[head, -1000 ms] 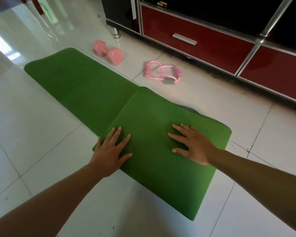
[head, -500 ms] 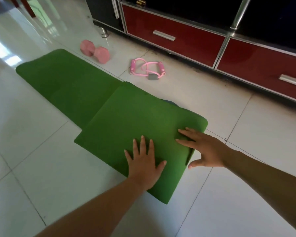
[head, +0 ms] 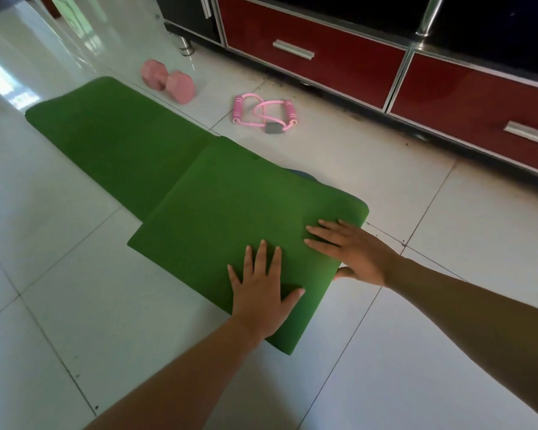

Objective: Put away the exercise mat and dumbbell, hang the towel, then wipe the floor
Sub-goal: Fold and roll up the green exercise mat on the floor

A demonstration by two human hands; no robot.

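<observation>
The green mat point(head: 218, 206) is lying on the floor point(head: 59, 274), its near end folded over. The left hand point(head: 261, 293) and right hand point(head: 357, 252) are pressing flat on the fold, fingers spread. The pink dumbbell point(head: 168, 85) is sitting just beyond the mat.

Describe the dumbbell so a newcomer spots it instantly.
Find the red-drawered cabinet. On the floor before its left end, beside the green mat, lies the dumbbell. Unlike the looped pink band to its right, it is solid with hexagonal heads.
</observation>
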